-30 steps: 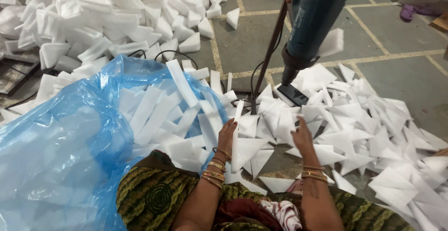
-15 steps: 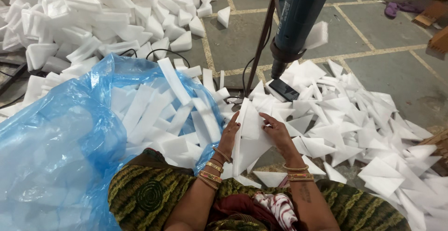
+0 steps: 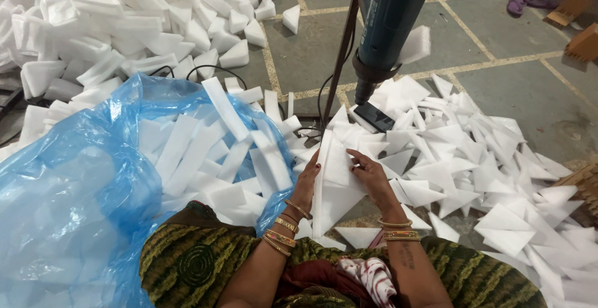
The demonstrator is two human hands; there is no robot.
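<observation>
Head view: both hands are gripping a folded white triangular foam sheet (image 3: 333,186) over the lap, left hand (image 3: 306,183) and right hand (image 3: 372,176) fingers pinching its edges; the blue plastic bag (image 3: 75,177) alongside is holding white foam strips (image 3: 205,152).

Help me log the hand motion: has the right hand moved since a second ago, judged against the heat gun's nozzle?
Yes. The right hand has come back from the foam pile below the heat gun's nozzle and now holds the folded foam sheet nearer the body.
</observation>
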